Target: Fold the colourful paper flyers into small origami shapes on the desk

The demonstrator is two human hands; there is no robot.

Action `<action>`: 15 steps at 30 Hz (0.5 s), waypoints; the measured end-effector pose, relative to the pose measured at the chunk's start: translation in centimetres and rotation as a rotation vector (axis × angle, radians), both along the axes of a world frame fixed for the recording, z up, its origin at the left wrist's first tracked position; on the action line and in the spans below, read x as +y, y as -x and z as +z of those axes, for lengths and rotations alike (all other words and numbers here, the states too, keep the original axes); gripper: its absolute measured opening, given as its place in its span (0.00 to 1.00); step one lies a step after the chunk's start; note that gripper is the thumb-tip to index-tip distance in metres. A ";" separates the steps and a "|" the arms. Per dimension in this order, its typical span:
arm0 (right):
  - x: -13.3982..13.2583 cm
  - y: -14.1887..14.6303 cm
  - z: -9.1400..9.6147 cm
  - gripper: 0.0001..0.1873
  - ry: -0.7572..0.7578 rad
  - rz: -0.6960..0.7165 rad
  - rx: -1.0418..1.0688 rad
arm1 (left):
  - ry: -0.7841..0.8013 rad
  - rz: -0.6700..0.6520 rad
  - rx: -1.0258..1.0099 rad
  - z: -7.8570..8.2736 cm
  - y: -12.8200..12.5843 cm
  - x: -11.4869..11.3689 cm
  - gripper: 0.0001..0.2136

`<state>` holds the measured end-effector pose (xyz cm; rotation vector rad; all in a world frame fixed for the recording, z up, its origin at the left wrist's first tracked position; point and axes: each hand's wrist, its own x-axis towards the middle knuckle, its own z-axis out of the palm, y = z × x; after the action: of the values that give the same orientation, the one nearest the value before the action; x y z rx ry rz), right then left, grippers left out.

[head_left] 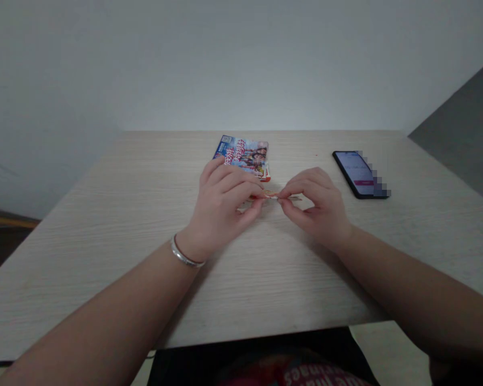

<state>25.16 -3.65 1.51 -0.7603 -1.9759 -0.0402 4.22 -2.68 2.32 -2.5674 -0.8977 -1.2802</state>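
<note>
A thin piece of printed paper (271,194), orange and white, is seen nearly edge-on just over the table. My left hand (225,201) pinches it between thumb and fingers from the left. On the other side, my right hand (316,203) pinches it the same way, fingertips close to the left ones. Most of the paper is hidden behind the fingers, so its full shape cannot be made out. Directly behind my left hand lies a colourful printed booklet or stack of cards (247,153), blue and red, partly covered by the fingers.
A black phone (352,171) with its screen lit lies on the table to the right of my right hand. The pale wood-grain table (145,155) meets a plain wall (241,64) at the back. Its front edge runs close to my lap.
</note>
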 end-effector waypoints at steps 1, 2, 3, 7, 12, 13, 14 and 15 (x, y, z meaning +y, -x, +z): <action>0.0 0.1 0.0 0.06 -0.002 -0.004 0.001 | -0.002 -0.003 -0.005 0.0 -0.1 0.0 0.03; 0.0 0.2 0.0 0.06 -0.001 -0.006 0.001 | -0.001 -0.007 -0.010 -0.1 -0.2 -0.1 0.03; 0.0 0.4 -0.1 0.06 0.001 -0.007 0.000 | 0.002 -0.011 -0.014 -0.1 -0.3 -0.1 0.04; -0.1 1.0 -0.1 0.06 0.002 -0.001 -0.009 | 0.024 -0.013 -0.038 -0.3 -0.6 -0.3 0.05; -0.1 1.1 0.1 0.07 0.026 0.004 -0.016 | 0.037 -0.019 -0.017 -0.3 -0.6 -0.3 0.04; -0.1 0.9 0.1 0.07 0.037 -0.003 -0.011 | 0.039 -0.012 -0.016 -0.2 -0.5 -0.3 0.04; 0.0 0.8 0.1 0.07 0.052 -0.012 -0.005 | 0.042 -0.005 -0.013 -0.2 -0.4 -0.2 0.04; 0.0 0.6 0.2 0.07 0.066 -0.020 0.002 | 0.047 0.001 -0.010 -0.1 -0.2 -0.2 0.04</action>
<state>24.57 -3.63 1.68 -0.8225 -1.9759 0.0143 4.46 -2.86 2.21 -2.5980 -0.9414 -1.2876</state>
